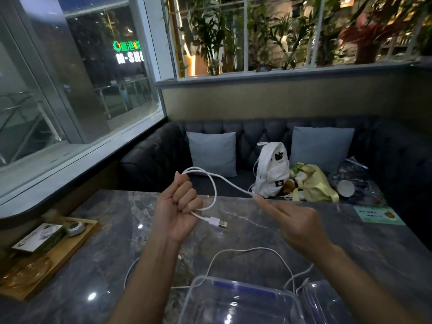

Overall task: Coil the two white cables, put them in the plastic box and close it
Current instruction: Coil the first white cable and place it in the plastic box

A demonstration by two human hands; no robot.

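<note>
the left hand is raised above the dark marble bench, curled into a fist around a white cable. the cable rises out of the top of the fist, arcs over in a loop and comes back down to the fist's lower side, where a short tail ends in a usb plug hanging just above the bench. from the loop the same cable runs across to the right hand, which pinches it between the thumb and the fingertips, the other fingers loosely extended.

the second white cable lies uncoiled on the bench below the hands, curving in a wide arch between the two forearms, with its ends trailing toward the near edge. just in front of it, closest to the person, sits the clear plastic box, open, with the cable's lower strands touching or passing just beside its rim. a clear lid lies beside the box on its right.

a wooden tray rests at the left end of the bench. across the bench, a white backpack stands on a dark sofa between two pale cushions.
</note>
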